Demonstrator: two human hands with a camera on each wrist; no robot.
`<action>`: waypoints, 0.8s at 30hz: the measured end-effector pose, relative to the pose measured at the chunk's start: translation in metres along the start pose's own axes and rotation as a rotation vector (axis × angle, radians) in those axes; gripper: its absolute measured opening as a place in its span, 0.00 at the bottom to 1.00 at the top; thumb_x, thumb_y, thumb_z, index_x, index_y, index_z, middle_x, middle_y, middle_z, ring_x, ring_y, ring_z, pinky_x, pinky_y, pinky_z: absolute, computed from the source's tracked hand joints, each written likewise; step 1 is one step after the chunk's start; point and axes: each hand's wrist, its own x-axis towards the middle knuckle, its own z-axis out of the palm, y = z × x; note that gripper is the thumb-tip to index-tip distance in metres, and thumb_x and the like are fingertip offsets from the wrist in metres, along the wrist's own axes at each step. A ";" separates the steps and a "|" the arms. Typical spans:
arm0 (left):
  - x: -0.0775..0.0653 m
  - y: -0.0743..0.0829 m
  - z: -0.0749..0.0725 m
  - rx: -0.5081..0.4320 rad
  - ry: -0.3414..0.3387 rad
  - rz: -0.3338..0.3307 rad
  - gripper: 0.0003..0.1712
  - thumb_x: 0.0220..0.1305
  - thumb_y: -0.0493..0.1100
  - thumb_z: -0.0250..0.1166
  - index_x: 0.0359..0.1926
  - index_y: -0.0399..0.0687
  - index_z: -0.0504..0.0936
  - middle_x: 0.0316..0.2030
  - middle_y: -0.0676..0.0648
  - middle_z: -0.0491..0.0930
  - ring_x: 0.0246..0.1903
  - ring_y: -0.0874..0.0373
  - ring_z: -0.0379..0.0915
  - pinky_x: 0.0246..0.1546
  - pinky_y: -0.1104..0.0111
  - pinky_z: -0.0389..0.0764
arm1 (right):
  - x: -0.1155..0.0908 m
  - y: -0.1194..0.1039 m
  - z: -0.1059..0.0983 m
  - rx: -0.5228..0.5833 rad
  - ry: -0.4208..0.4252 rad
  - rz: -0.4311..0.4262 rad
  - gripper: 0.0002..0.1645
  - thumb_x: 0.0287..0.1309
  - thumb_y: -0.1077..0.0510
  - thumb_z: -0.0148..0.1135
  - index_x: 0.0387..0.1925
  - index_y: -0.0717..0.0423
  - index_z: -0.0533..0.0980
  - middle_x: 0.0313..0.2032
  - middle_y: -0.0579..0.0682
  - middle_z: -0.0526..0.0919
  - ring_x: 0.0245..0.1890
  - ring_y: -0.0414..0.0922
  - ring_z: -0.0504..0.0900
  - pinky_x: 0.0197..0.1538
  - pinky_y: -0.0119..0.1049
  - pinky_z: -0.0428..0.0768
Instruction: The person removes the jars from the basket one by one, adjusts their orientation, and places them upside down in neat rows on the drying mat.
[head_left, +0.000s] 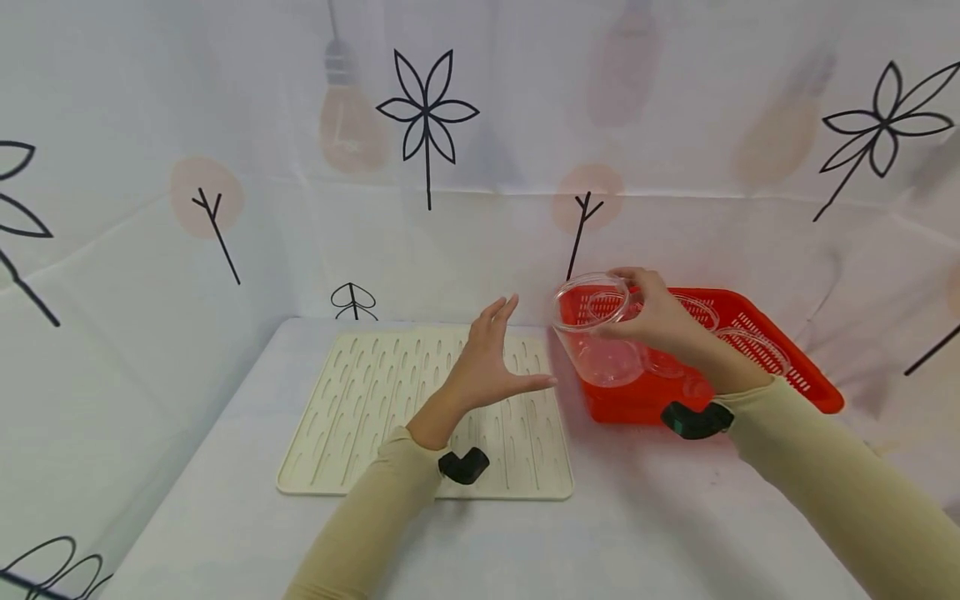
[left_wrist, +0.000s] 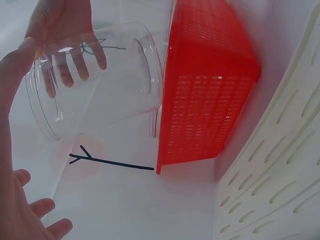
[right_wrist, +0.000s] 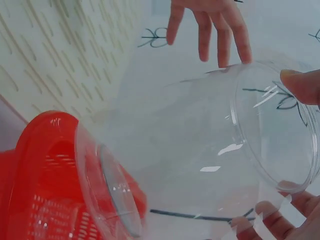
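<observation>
A clear jar (head_left: 600, 354), wide-mouthed and see-through, is held up at the left end of the red basket, its open rim upward and slightly tilted. My right hand (head_left: 660, 321) grips it near the rim, thumb on one side and fingers round the other, as the jar (right_wrist: 185, 135) shows in the right wrist view. To its left, my left hand (head_left: 487, 358) is spread with the thumb pointing toward the jar, holding nothing. In the left wrist view the jar's base (left_wrist: 150, 70) overlaps the basket's edge.
The red perforated basket (head_left: 626, 408) stands at the right and holds more clear jars (head_left: 750, 346). A cream ridged drying mat (head_left: 315, 475) lies on the white-covered table left of it, below the left hand. Behind hangs a patterned white cloth (head_left: 480, 250).
</observation>
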 end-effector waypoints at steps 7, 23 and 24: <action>0.003 0.003 0.000 -0.016 0.002 0.009 0.64 0.42 0.67 0.70 0.73 0.64 0.40 0.71 0.53 0.43 0.67 0.54 0.43 0.56 0.47 0.65 | 0.001 -0.008 0.011 -0.010 -0.054 -0.087 0.54 0.42 0.51 0.74 0.67 0.55 0.53 0.61 0.61 0.56 0.57 0.59 0.60 0.44 0.52 0.79; 0.008 0.004 0.001 -0.076 0.051 0.067 0.60 0.44 0.60 0.72 0.72 0.55 0.47 0.67 0.48 0.53 0.64 0.53 0.49 0.53 0.50 0.69 | 0.001 -0.020 0.030 -0.111 -0.089 -0.229 0.52 0.37 0.56 0.76 0.64 0.55 0.60 0.55 0.57 0.61 0.54 0.55 0.62 0.46 0.54 0.77; 0.008 0.004 0.001 -0.080 0.051 0.068 0.60 0.44 0.60 0.72 0.72 0.54 0.47 0.67 0.48 0.54 0.63 0.53 0.50 0.53 0.50 0.70 | 0.001 -0.021 0.030 -0.120 -0.095 -0.239 0.52 0.37 0.56 0.76 0.65 0.55 0.59 0.55 0.57 0.61 0.54 0.55 0.62 0.46 0.54 0.77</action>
